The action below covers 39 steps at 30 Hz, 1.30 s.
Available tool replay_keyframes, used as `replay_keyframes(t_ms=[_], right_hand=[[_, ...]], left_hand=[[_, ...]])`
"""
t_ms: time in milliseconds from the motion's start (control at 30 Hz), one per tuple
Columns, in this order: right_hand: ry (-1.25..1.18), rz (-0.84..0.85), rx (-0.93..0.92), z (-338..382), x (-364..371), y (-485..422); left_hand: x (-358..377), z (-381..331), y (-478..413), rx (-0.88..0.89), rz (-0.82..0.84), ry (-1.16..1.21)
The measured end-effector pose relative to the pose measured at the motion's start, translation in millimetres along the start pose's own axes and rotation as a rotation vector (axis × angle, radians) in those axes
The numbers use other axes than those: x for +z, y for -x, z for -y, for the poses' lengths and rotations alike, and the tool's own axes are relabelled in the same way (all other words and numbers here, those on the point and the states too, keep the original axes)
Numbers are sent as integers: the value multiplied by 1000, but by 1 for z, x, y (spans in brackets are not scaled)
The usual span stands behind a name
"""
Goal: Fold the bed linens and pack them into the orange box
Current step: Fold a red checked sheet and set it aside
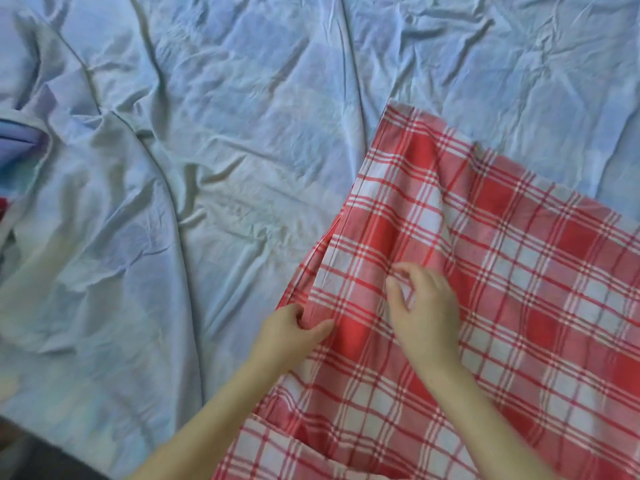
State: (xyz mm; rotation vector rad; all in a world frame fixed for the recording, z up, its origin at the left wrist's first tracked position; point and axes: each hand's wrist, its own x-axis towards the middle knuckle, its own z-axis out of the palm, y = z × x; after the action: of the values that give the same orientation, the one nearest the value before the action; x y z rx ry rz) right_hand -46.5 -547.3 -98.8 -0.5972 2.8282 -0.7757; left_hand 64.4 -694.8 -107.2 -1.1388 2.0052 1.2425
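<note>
- Your left hand (298, 325) pinches the hemmed edge of the red plaid sheet (519, 271).
- Your right hand (427, 306) curls over it; grip unclear.
- The hem runs away from you, tilting right.

No legible text or labels anywhere.

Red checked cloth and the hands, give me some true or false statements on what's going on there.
1. The red checked cloth lies on the pale blue sheet. True.
2. The pale blue sheet is smooth and flat. False: it is creased all over.
3. The left hand pinches an edge of the red checked cloth. True.
4. The right hand rests on the pale blue sheet. False: it is over the red checked cloth, fingers curled.
5. The red checked cloth is rolled into a tight bundle. False: it lies spread out, with a raised fold.
</note>
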Motion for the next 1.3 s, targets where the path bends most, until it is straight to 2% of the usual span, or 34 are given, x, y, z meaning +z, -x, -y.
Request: replay_keyframes(t_ms=[100,167,233,300,367,433,533,633,733,900,967,1133,1233,1300], right_hand=[[39,146,166,1,7,74],[17,227,273,3,9,107],[-10,231,336,6,7,129],[-24,215,368,7,1,146],[-6,215,375,6,-4,160],[117,290,327,0,-8,174],[313,534,301,-14,-16,190],[348,605,284,-27,-22,209],[441,560,228,-37,-22,222],[430,542,224,-49,-27,230],[454,533,200,-50,-23,234],[472,511,198,-48,-18,235],[531,526,213,-44,-17,231],[507,450,250,-36,-18,224]], left_hand=[[8,13,16,-77,239,169],[15,20,20,-51,279,152],[17,20,29,-63,256,35],[18,15,41,-47,142,-177],[22,15,52,-26,35,-228],[31,17,60,-72,33,-86],[39,17,66,-117,38,174],[38,17,71,-153,100,161],[34,22,74,-145,207,150],[20,32,84,-76,98,156],[16,37,86,-105,83,273],[1,49,86,-316,73,719],[-3,56,91,-225,130,880],[1,60,99,-139,14,868]])
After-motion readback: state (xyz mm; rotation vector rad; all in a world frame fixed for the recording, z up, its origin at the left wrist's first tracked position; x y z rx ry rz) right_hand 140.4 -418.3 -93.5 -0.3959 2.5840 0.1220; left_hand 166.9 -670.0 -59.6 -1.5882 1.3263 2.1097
